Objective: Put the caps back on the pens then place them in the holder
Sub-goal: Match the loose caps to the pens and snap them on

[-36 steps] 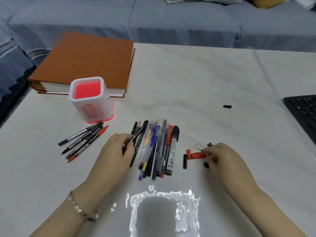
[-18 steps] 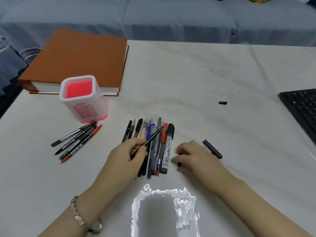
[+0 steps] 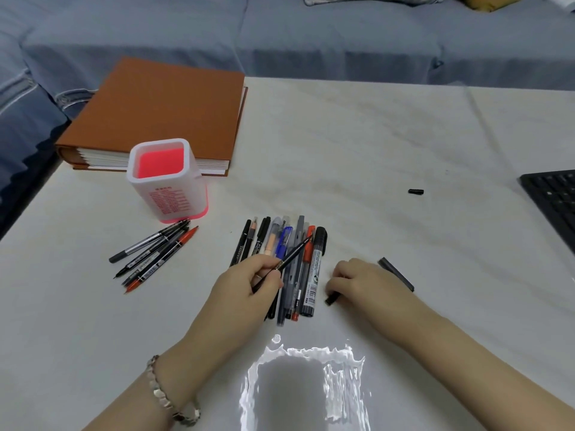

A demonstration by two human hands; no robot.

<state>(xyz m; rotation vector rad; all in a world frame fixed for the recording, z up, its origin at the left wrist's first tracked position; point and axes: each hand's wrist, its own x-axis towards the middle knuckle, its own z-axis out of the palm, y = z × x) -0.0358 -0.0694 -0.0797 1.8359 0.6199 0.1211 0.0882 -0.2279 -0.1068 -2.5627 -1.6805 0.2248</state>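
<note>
The left hand (image 3: 249, 284) grips a thin black pen (image 3: 294, 255), tip aimed at two o'clock for capping, while the right hand (image 3: 364, 281) curls its fingers (image 3: 340, 272) over what seems a black cap (image 3: 332, 299) on the desk (image 3: 389, 135); the holder (image 3: 166, 181) waits empty at their ten o'clock.

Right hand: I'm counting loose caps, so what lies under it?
A short black piece pokes out from the right hand, gripped by its curled fingers. Anything else beneath is covered by the palm.

Glossy table (image 3: 342, 150), plastic holder (image 3: 174, 197)
</note>
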